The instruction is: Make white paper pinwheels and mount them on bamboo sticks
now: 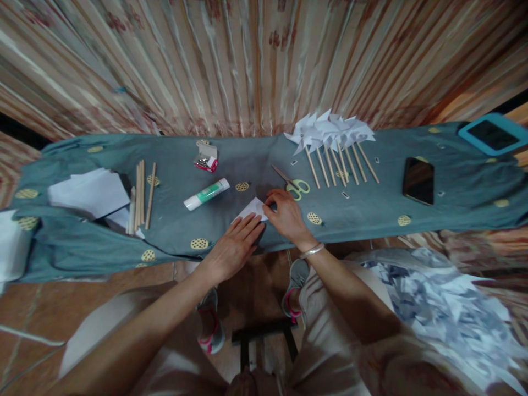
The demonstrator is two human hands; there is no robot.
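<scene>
A small white paper piece (253, 209) lies on the grey-green cloth (371, 203) near its front edge. My left hand (233, 247) rests flat on the paper's near side, fingers stretched out. My right hand (286, 215) has its fingers curled and pressed down on the paper's right edge. Scissors with green handles (293, 185) lie just beyond the right hand. A glue stick (206, 194) lies to the left of the paper.
Several white paper pinwheels on wooden sticks (330, 144) lie at the back right. Loose wooden sticks (141, 193) and white sheets (88, 192) are on the left. A small red box (206, 158), a black phone (418, 180) and a blue-cased tablet (493, 133) also lie there. Paper scraps (445, 308) cover the floor at right.
</scene>
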